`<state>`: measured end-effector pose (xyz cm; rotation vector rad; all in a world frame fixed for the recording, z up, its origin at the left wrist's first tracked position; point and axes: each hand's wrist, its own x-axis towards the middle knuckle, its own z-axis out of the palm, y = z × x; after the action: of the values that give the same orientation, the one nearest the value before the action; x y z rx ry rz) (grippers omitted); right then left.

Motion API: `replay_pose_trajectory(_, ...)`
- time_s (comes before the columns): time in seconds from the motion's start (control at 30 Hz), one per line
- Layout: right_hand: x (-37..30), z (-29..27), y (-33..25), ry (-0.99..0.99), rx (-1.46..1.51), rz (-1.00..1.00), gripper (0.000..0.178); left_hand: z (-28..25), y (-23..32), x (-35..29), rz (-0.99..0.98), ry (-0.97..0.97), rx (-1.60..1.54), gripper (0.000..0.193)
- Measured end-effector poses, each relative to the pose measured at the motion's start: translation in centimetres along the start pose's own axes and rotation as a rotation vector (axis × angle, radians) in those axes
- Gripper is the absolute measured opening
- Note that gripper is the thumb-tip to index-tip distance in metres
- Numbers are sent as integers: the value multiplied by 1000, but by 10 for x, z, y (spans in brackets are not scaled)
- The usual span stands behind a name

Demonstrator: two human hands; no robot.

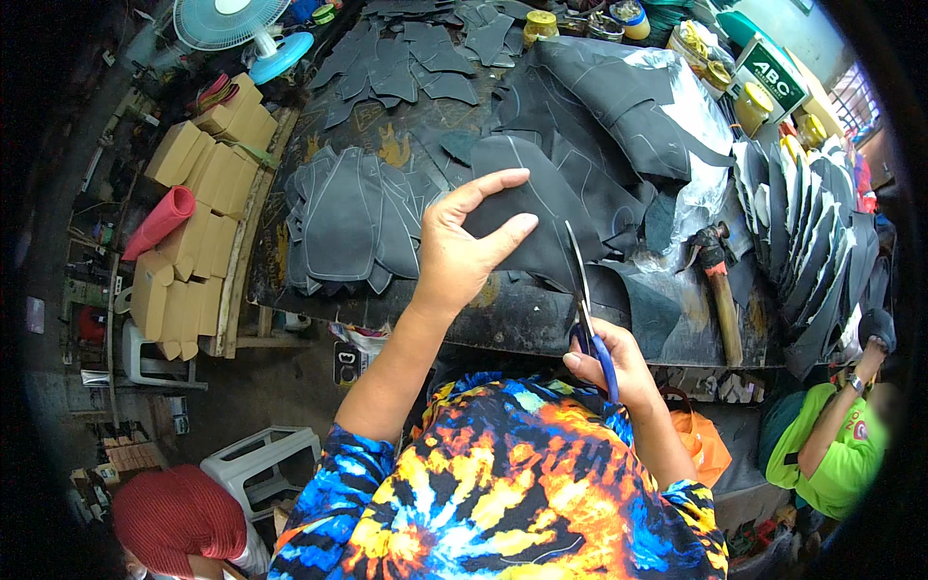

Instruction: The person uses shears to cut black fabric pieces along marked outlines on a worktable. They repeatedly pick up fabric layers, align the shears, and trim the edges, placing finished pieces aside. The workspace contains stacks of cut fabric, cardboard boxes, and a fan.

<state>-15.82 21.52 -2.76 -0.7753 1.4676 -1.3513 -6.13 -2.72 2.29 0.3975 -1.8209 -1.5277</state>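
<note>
My left hand [464,232] hovers over the worktable, thumb and forefinger spread apart with nothing visible between them. Beneath it lies a black leather piece [527,188] with a rounded top and a pale marked line. At the table's near edge, my right hand [623,362] grips scissors [581,280] by their blue handles. Their blades point away from me and look nearly closed, beside the leather's right edge. Left of my left hand rests a stack of cut black leather pieces [338,227] with light outlines. Larger black leather sheets [619,106] are heaped beyond the scissors.
A hammer [720,300] lies right of the scissors. Layered leather pieces [802,232] stand farther right, near a co-worker in a green shirt [831,449]. Tan boxes [198,193], a pink roll [162,220] and a fan [242,29] are leftward. Another person in red headwear [179,522] is lower left.
</note>
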Motion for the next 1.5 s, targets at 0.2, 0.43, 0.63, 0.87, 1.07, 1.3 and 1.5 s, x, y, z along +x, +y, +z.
replay_pose_trajectory(0.2,9,5,-8,46,-49,-144,24,9,9,-3,33,-46,92,44)
replay_pose_trajectory(0.43,5,11,-2,94,-3,14,22,9,5,-7,85,-9,108,44)
replay_pose_trajectory(0.63,-1,-3,-8,-65,103,47,23,9,8,-4,-3,-53,6,54)
replay_pose_trajectory(0.87,6,-22,-20,-205,-28,-62,31,5,19,-3,-37,-218,66,60)
replay_pose_trajectory(1.07,7,-15,-21,-160,-40,-50,28,4,18,-4,-17,-215,98,62)
replay_pose_trajectory(1.3,4,-6,-13,-34,-63,-35,21,10,9,-13,28,-148,68,58)
replay_pose_trajectory(1.5,-1,-1,-6,-6,72,20,20,17,3,-22,4,-124,16,58)
